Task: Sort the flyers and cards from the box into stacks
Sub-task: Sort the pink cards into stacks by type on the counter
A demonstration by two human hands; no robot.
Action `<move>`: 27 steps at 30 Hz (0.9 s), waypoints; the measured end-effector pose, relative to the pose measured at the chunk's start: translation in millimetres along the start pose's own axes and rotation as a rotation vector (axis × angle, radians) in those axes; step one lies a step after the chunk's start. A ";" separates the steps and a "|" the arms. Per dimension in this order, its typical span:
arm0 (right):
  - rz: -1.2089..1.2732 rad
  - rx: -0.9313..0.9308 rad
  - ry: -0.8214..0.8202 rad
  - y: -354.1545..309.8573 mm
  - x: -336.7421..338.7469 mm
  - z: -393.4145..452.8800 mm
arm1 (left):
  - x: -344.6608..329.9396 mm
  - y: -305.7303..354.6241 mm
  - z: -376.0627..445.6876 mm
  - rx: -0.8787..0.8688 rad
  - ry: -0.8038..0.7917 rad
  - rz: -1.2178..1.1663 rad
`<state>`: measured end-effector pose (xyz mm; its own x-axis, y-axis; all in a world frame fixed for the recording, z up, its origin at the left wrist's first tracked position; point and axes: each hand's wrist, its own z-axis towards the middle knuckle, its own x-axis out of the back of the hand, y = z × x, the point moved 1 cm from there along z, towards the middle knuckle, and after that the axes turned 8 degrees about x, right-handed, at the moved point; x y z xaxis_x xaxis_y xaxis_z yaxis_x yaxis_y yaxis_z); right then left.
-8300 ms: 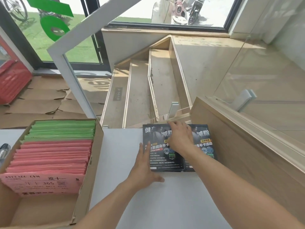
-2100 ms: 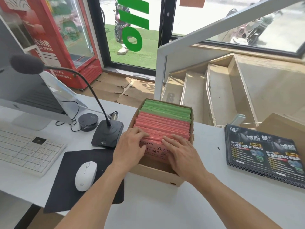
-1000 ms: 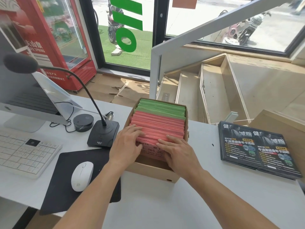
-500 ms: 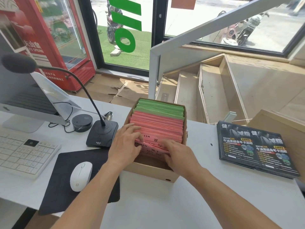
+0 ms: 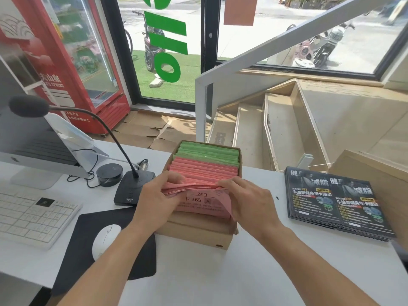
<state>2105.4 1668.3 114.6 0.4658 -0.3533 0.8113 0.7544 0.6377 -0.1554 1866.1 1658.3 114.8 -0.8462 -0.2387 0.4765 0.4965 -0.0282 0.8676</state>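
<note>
Pink flyers (image 5: 205,173) fill the near part of the box (image 5: 198,234), standing on edge, with green flyers (image 5: 209,151) packed behind them at the far end. The box sits on the white worktop (image 5: 220,272), and every place below is given from it.

The left hand (image 5: 154,203) is at the box's near left corner, its grip closed on the left edge of the front bundle of pink flyers, thumb on top and fingers behind. The right hand (image 5: 249,204) is at the near right corner, its grip closed on the same bundle, thumb and fingers pinching the top right edge. The bundle leans toward the person, so the front sheet shows its printed face with "365" on it. Its lower edge rests inside the box.

Right of the box, well apart, lie two stacks of black flyers (image 5: 333,199), side by side and touching, flat on the worktop. Left of the box stands a desk microphone (image 5: 132,191), its base just beside the box wall. Further left lie a black mat (image 5: 95,244) with a white mouse (image 5: 106,241) on it, a white keyboard (image 5: 33,215), and a monitor (image 5: 33,146) behind that.
</note>
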 end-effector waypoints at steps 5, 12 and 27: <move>0.267 -0.178 -0.060 29.8 67.9 -16.0 | -16.0 72.1 -21.5 0.088 -0.111 -0.229; 0.831 -0.928 -0.172 106.3 115.4 -104.7 | -114.0 98.0 -50.6 0.363 -0.432 -0.391; 0.679 -0.982 -0.009 137.3 116.2 -257.0 | -253.9 52.8 -128.0 0.455 -0.503 -0.322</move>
<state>2382.0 1539.0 42.6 0.9060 -0.1391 0.3998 0.3880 -0.1050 -0.9157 2132.0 1593.2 21.3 -0.9767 0.1889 0.1018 0.1724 0.4084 0.8964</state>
